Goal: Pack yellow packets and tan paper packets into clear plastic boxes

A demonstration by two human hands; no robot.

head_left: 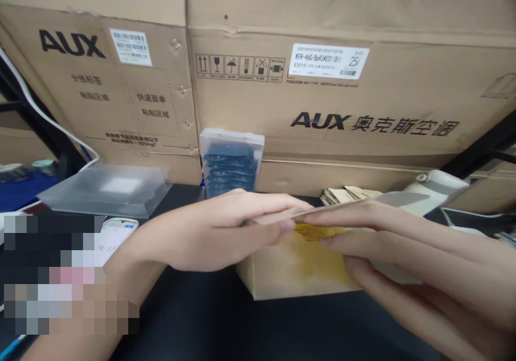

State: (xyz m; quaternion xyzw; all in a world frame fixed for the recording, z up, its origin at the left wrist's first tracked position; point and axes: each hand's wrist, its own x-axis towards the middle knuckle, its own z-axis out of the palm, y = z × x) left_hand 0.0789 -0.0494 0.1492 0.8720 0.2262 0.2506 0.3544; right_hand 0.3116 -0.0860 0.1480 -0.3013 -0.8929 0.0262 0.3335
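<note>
Two hands (pixel 213 234) (pixel 403 245) apparently hold a thin translucent sheet (pixel 280 216).

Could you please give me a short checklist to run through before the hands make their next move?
1. Left hand has a grip on the clear sheet: ok, its left end is between thumb and fingers.
2. Right hand has a firm grip on the sheet: cannot tell; the index finger lies along it, but a pinch is not clear.
3. White-and-yellow box fully in view: not ok, the right hand covers part of it.
4. Container of blue packets upright: ok, it stands behind the left hand.
5. Left forearm clear of the phone: cannot tell; they overlap in this view.
</note>
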